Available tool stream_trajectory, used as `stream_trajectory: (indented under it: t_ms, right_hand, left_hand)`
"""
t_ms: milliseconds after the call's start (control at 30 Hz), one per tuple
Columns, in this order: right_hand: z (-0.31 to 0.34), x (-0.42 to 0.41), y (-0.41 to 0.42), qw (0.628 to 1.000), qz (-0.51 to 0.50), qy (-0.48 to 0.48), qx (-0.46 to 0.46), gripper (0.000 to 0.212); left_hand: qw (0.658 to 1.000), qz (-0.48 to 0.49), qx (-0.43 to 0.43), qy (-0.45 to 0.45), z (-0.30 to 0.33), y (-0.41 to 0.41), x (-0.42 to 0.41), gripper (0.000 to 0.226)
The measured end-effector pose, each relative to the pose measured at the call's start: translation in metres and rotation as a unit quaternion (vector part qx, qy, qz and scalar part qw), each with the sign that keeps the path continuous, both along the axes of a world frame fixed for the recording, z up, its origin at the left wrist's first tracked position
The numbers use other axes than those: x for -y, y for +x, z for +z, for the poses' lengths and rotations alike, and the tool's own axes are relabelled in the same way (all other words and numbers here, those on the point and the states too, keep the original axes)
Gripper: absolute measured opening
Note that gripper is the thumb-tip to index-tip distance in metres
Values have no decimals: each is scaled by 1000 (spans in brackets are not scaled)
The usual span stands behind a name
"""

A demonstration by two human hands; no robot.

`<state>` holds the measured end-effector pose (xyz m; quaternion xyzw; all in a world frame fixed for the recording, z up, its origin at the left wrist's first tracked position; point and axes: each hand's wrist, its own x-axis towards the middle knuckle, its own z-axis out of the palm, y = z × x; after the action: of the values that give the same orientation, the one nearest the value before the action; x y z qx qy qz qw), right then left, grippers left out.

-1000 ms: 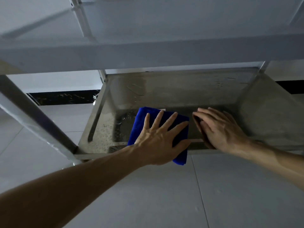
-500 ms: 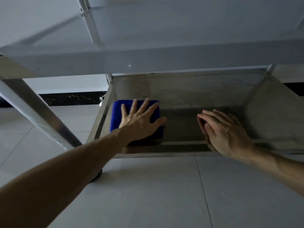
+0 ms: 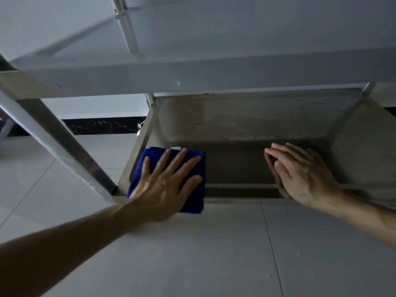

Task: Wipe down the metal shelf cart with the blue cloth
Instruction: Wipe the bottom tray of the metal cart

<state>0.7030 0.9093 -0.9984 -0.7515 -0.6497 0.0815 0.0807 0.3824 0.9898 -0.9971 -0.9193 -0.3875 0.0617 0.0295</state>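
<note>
Both hands reach in from the bottom of the frame toward the lowest shelf of the cart. Left hand (image 3: 165, 185), coming from the lower left, lies flat with fingers spread wide, palm pressing down on the cloth (image 3: 145, 170). That folded blue cloth sits at the left near corner of the bottom shelf (image 3: 242, 166), its near edge hanging over the shelf's front lip (image 3: 240, 192) just left of centre frame. Right hand (image 3: 304, 179), entering from the lower right, holds nothing; its fingers are straight and close together, pointing toward the upper left, and it rests at the front lip right of centre, well apart from the cloth.

Under the forearms, pale floor tiles (image 3: 192, 254) fill the lower frame. Beyond the hands, the bottom shelf is a dull metal tray with raised walls, and its back wall shows streaks and marks. A slanted metal leg (image 3: 64, 142) crosses the left of the frame down to the shelf's left near corner. Across the top of the frame runs the upper shelf (image 3: 214, 71), pale and smooth. Behind the cart at left, a dark baseboard (image 3: 102, 126) runs under a white wall.
</note>
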Motion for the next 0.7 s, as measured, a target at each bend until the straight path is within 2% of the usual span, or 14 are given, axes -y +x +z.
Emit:
stream_trajectory:
  t_ms: [100,200,300,400,467,567,633,700]
  right_hand:
    - [-1,1,0,1000,5,7,-2,54]
    - [-2,1,1,1000,5,10,4,51]
    - [-2,-1,2,1000,1,8,10,52]
    - [-2,0,3,1000,-3,10,0,54]
    - [-3,0,3,1000,-3,13,-5,56]
    - [-1,-1,1,1000,1,11,-7,50]
    - [-1,0,0,1000,2,4,-17,48]
    - [1,-1,2,999,6,13,-34,45]
  left_hand:
    - [994,105,-27,9,-1,-21,-41,48]
    - [966,251,41,-53,3,-19,-70,52]
    - [952,294,66,-47,4,-6,-71,59]
    - [971,231,46,-30,5,8,-55,66]
    - [983,171,67,-19,3,28,-34,71]
    - [988,39,132,-71,-2,83,17,74]
    - [987,-65,127,-75,-5,108,43,72]
    - [985,-96,131,-61,-3,112,43,72]
